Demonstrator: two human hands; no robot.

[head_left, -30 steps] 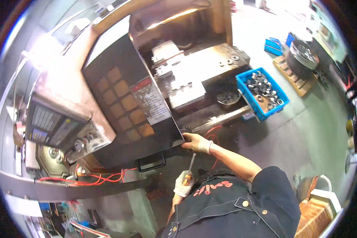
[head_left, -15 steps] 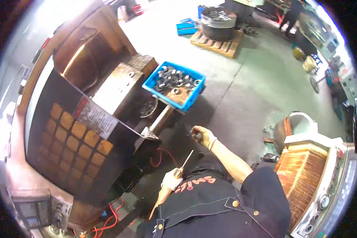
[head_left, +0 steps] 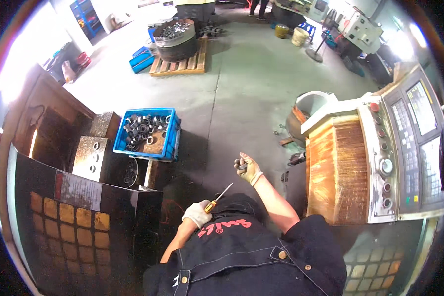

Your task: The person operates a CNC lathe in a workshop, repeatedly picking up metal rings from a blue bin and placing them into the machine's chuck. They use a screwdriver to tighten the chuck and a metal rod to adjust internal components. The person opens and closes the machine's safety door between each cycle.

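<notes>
My gloved left hand (head_left: 198,213) is closed around the amber handle of a screwdriver (head_left: 210,206), its thin metal shaft pointing up and to the right. My gloved right hand (head_left: 248,169), raised in front of my dark apron, grips a small grey metal ring (head_left: 241,166); the fingers partly cover it. To the left of both hands, a blue crate (head_left: 176,140) holds several dark metal rings (head_left: 142,129) and a few lighter ones on a brown, dirty bottom.
At left stands a machine with a metal block (head_left: 90,160) bearing several rings. On my right is a control panel (head_left: 413,140) beside a rusty machine cover (head_left: 334,170). Farther off, a drum of parts (head_left: 175,42) rests on a wooden pallet (head_left: 180,66), near a standing fan (head_left: 325,37).
The view has swung to the right, so the crate and left machine sit farther left and more of the control panel shows. Both hands keep hold of the screwdriver and the ring.
</notes>
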